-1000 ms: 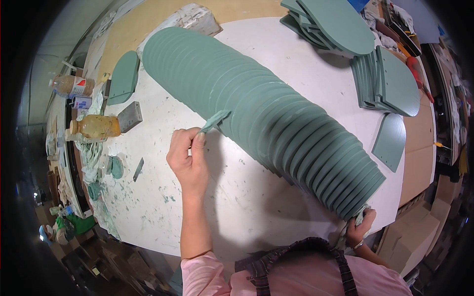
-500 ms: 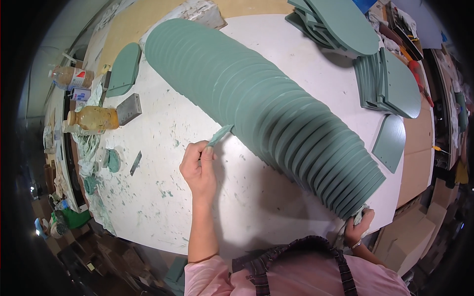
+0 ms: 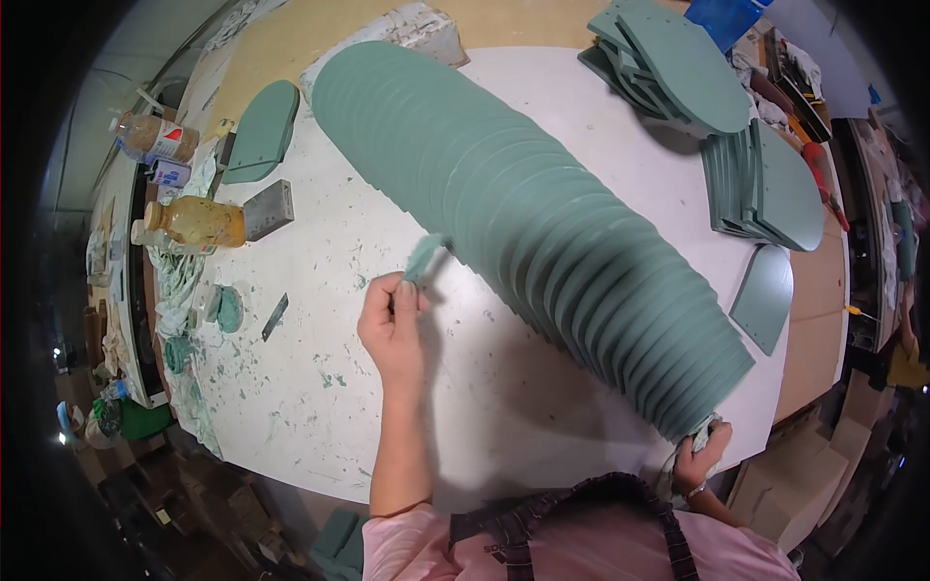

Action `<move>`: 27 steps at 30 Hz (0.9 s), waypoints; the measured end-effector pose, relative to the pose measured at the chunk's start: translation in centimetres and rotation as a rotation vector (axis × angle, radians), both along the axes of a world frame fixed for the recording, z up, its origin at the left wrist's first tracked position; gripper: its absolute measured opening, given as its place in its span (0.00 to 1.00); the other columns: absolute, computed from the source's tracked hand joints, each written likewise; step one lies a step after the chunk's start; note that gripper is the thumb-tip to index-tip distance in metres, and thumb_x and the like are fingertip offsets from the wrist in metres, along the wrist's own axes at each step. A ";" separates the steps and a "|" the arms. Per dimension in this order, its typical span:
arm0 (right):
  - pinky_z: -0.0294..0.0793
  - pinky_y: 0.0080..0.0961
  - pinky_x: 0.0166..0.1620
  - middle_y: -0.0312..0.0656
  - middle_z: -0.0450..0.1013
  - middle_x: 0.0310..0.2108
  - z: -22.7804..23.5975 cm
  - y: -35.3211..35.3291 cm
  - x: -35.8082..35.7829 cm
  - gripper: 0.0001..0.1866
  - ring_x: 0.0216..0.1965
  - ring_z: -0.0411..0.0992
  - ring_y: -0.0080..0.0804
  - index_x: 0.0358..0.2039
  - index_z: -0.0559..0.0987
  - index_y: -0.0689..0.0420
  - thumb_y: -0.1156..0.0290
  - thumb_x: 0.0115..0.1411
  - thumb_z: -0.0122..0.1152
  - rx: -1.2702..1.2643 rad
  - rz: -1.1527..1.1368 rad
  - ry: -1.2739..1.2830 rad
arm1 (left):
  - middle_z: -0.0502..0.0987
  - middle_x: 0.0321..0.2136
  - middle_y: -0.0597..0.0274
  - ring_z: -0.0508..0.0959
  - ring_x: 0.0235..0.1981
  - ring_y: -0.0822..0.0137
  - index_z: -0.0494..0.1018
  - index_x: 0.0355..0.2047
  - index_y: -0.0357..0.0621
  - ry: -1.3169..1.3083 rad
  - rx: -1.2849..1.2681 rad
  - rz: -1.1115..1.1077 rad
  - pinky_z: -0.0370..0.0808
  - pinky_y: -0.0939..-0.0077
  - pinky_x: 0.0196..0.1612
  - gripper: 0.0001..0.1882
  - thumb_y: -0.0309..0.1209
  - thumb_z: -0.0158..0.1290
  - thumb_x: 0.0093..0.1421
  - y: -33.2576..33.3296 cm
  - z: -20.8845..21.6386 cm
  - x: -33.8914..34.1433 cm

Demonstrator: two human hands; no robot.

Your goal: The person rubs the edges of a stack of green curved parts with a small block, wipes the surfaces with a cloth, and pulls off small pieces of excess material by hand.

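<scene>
A long row of overlapping green boards (image 3: 542,213) with rounded ends runs slantwise across the white table (image 3: 320,407), from far left to near right. My left hand (image 3: 392,324) is closed in a pinch on a narrow green-smeared strip (image 3: 423,257). Its tip is at the row's left edge; whether it touches I cannot tell, nor whether it is a blade or a cloth. At the near right end of the row, my right hand (image 3: 705,457) grips a crumpled pale rag (image 3: 705,431) against the last boards. Its fingers are partly hidden.
More green boards lie stacked (image 3: 668,68) at the far right, with another stack (image 3: 765,189) and a single board (image 3: 763,298) nearer. On the left are a bottle of yellowish liquid (image 3: 203,223), a grey block (image 3: 268,209), a small blade (image 3: 275,317) and a green board (image 3: 262,131).
The strip in my left hand has swung to a steeper slant and now looks bent. My right hand stays with the rag at the row's end. The whole view has shifted slightly.
</scene>
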State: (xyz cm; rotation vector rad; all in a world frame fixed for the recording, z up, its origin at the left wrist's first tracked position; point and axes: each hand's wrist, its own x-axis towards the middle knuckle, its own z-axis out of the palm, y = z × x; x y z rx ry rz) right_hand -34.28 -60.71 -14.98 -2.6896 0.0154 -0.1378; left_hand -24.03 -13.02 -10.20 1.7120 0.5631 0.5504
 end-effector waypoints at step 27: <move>0.66 0.30 0.49 0.47 0.66 0.35 -2.9 2.3 3.8 0.11 0.38 0.65 0.39 0.41 0.68 0.63 0.75 0.58 0.44 0.196 -0.467 -0.288 | 0.71 0.22 0.72 0.65 0.24 0.81 0.74 0.33 0.38 -0.079 0.116 -0.173 0.61 0.85 0.29 0.08 0.29 0.51 0.68 14.0 1.6 7.1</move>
